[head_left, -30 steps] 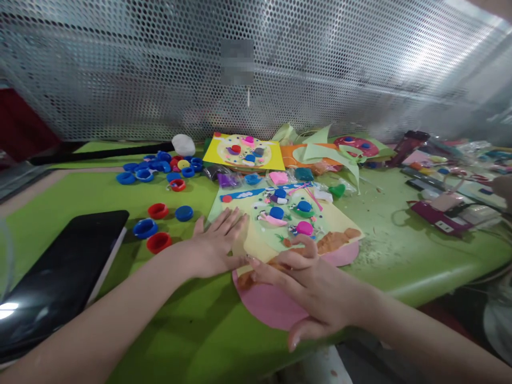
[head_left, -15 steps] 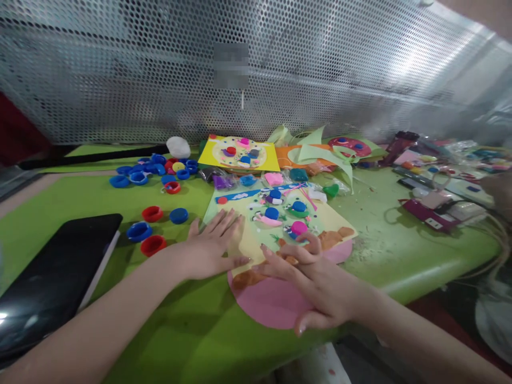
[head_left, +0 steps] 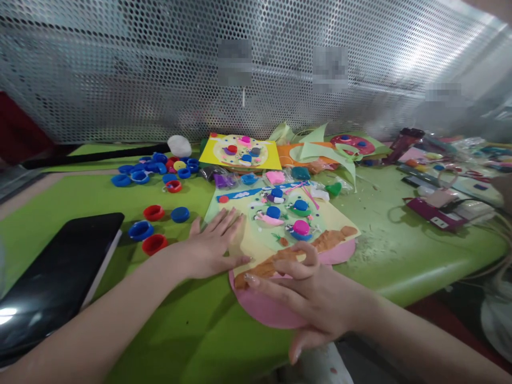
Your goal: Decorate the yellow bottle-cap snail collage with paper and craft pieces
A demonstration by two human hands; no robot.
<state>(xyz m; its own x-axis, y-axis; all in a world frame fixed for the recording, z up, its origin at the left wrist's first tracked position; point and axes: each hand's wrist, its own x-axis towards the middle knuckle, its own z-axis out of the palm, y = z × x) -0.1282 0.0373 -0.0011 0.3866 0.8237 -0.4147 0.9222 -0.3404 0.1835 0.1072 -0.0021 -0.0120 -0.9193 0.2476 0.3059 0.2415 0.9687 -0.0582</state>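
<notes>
My left hand point(head_left: 210, 248) lies flat with spread fingers on the left edge of a pale yellow craft sheet point(head_left: 245, 242). Over the sheet's lower edge, my right hand point(head_left: 320, 296) has its fingers apart, the index fingertip at a strip of brown modelling clay point(head_left: 333, 239). It grips nothing that I can see, and it covers part of the strip. Round pink paper point(head_left: 264, 306) shows beneath the sheet. Blue bottle caps point(head_left: 273, 212) and a pink bottle cap point(head_left: 301, 228), trimmed with clay, sit on the sheet.
Loose red and blue caps point(head_left: 141, 230) lie left of the sheet, near a black phone point(head_left: 60, 266). Behind are bagged clay point(head_left: 275, 177) and a yellow decorated card point(head_left: 206, 154). A purple box with cables point(head_left: 432, 213) lies right. Perforated metal panel point(head_left: 180, 69) closes off the back.
My right hand has moved slightly down and left along the brown clay strip, uncovering more of it. My left hand stays pressed on the sheet. The view has shifted slightly.
</notes>
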